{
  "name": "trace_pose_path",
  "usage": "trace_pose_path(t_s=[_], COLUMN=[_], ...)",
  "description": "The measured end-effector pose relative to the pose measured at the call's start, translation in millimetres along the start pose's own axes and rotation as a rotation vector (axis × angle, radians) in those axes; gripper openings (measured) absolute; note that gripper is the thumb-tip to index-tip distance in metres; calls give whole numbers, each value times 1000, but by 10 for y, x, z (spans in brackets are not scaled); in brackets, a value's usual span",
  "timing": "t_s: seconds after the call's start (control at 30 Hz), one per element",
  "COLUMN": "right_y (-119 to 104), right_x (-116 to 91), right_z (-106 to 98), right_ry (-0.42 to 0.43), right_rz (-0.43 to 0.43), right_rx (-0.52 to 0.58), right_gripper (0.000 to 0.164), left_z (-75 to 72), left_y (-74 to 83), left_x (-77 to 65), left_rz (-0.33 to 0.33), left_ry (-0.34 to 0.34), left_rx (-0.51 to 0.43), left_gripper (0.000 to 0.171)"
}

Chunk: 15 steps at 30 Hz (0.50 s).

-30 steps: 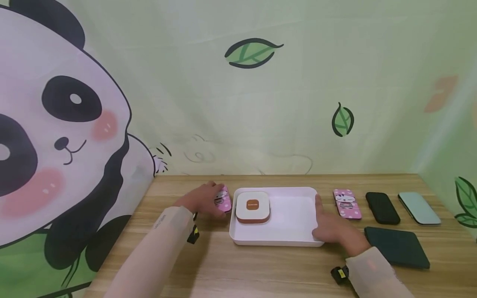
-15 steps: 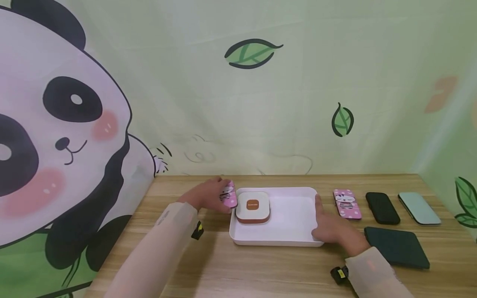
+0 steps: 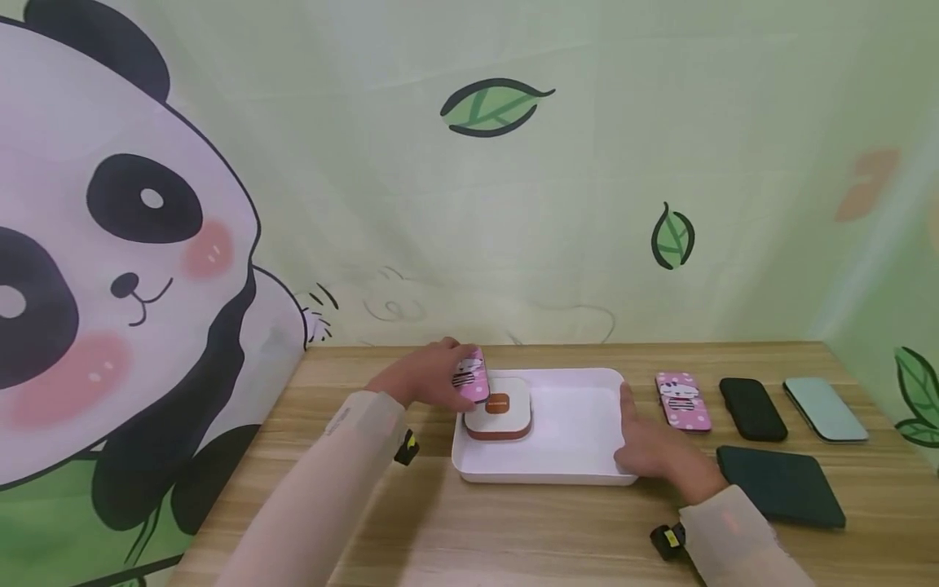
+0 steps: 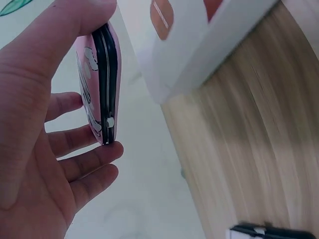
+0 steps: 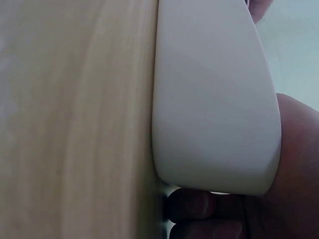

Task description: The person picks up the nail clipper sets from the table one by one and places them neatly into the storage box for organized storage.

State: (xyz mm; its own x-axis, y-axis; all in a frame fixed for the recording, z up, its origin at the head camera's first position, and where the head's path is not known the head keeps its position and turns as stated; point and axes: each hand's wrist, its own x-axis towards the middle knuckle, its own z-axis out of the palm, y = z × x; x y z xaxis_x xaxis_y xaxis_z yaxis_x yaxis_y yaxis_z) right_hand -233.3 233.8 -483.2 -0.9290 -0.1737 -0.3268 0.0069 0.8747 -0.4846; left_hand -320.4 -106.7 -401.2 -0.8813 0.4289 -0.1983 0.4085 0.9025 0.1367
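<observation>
My left hand (image 3: pixel 429 377) holds a small pink case (image 3: pixel 472 375) with a white cat print, tilted above the left end of a white tray (image 3: pixel 575 432). In the left wrist view, the case's black edge (image 4: pixel 107 84) shows a small metal catch, with thumb and fingers on opposite sides. A rounded white box (image 3: pixel 506 420) with a brown base and logo sits inside the tray, partly covered by the case. My right hand (image 3: pixel 656 448) grips the tray's right end, thumb at the rim. In the right wrist view, bent fingers (image 5: pixel 199 204) show beyond the tray's end.
Right of the tray lie another pink cat-print case (image 3: pixel 684 402), a black case (image 3: pixel 754 410), a pale mint case (image 3: pixel 826 410) and a dark green flat rectangle (image 3: pixel 781 487). A dark-edged object (image 4: pixel 271 231) is cut off in the left wrist view. Printed fabric (image 3: pixel 352 204) stands behind the table.
My left hand has lifted the pink case from the table beside the tray and carried it right, over the tray's left end. The right hand and tray stay put.
</observation>
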Motion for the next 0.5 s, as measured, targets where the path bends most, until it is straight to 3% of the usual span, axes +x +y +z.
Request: trace_pose_path(t_s=[0.5], right_y=[26], right_x=[15], right_z=[3], right_ry=[7], right_rz=[-12], right_rx=[15], right_gripper=[102], left_z=[-108], left_y=[477], left_x=[138], left_rz=[36], left_ry=[-20], left_rx=[-19], left_gripper=[99])
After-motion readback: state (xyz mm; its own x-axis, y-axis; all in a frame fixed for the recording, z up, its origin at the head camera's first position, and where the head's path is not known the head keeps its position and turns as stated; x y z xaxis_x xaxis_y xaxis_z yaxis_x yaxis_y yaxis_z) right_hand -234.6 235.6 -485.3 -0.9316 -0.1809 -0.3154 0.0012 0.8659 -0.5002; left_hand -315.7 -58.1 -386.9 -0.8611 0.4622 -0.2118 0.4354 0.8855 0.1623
